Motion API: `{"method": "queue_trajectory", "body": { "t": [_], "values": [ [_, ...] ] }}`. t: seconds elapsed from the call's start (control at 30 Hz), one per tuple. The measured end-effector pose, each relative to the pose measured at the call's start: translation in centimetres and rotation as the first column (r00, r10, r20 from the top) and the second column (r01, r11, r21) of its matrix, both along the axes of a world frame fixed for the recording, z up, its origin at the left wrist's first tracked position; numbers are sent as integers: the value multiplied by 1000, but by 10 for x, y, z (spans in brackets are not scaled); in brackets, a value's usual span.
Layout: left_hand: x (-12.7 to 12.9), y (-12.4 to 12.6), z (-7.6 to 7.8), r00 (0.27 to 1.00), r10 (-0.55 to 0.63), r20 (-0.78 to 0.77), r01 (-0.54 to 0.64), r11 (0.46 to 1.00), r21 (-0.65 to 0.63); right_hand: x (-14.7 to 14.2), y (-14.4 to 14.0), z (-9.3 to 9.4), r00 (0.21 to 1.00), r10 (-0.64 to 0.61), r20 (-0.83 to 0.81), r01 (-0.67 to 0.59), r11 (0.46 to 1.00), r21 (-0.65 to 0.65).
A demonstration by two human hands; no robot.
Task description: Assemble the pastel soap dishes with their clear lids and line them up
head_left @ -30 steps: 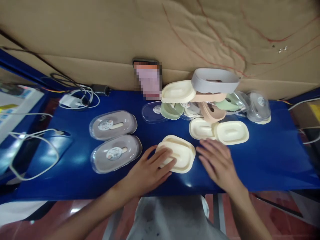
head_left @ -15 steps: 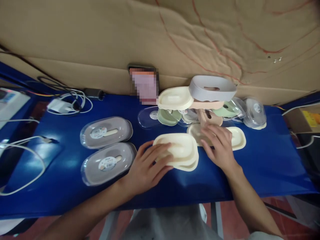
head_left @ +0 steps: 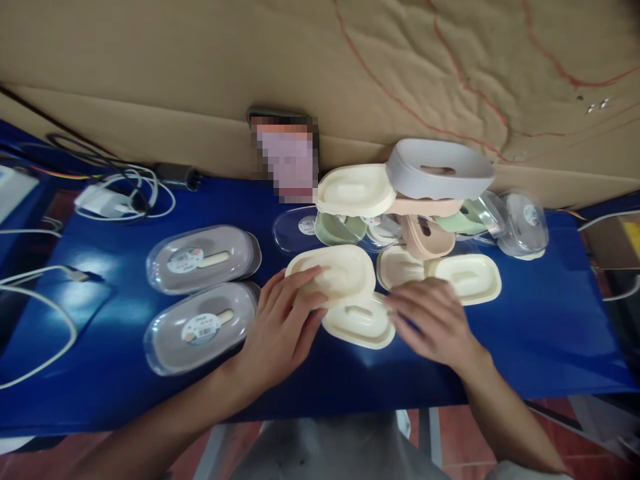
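Note:
My left hand (head_left: 285,317) grips a shallow cream oval tray (head_left: 340,270), fingers over its inside and thumb along the near side. Partly beneath it lies a second cream tray (head_left: 361,323) with a raised middle bar. My right hand (head_left: 433,320), slightly blurred, has its fingers stretched toward that lower tray's right edge; whether they touch is unclear. Just beyond the right hand sits another cream tray (head_left: 467,277), overlapping a further pale tray (head_left: 400,267). Left of my left hand are two grey oval boxes, one farther (head_left: 215,250) and one nearer (head_left: 215,330), with clear labelled lids.
At the back, a grey oval bin (head_left: 440,170) tops a pile with a cream tray (head_left: 355,190), a pink-beige part (head_left: 430,237) and green pieces (head_left: 340,227). A phone-like device (head_left: 287,157) leans on the cardboard. Cables and a white adapter (head_left: 105,200) lie left.
My left hand has shifted the upper cream tray left and away from me, uncovering the lower one. My right hand has come back from the pale tray to the lower tray's right edge.

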State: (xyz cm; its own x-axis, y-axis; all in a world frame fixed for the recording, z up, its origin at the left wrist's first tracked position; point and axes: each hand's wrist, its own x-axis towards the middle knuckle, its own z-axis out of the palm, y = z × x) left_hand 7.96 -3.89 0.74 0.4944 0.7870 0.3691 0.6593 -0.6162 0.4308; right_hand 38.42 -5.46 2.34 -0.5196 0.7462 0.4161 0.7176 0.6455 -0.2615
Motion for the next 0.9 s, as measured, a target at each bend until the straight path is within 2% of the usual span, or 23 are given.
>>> {"method": "queue_trajectory", "body": {
  "t": [0.03,0.1,0.17,0.23,0.33,0.47,0.63,0.77,0.9],
  "values": [
    [0,-1,1,999,-36,15,36,999,-5,7,3,1,989,-150,-2,150,988,47],
    [1,-2,2,990,-132,44,132,991,5,18,12,-1,910,-413,35,407,907,112],
    [2,-4,3,967,-250,45,249,968,34,27,20,-6,851,-518,87,506,853,127],
    [4,-8,3,934,-357,28,355,933,62,31,27,-8,863,-499,77,490,865,111],
    [8,-15,0,879,-476,3,475,878,67,33,33,-3,904,-421,-77,427,901,76],
    [15,-21,-10,841,-536,-68,540,840,52,35,30,16,892,-362,-273,375,927,-2],
    [20,-17,-23,845,-516,-140,529,846,70,46,12,34,821,-381,-425,362,923,-129],
    [12,-29,-8,874,-474,-106,483,872,77,52,-21,39,790,-372,-487,305,928,-213],
    [-10,-69,7,897,-438,-60,439,899,-10,45,-64,30,818,-400,-413,314,913,-262]
  ]
}}
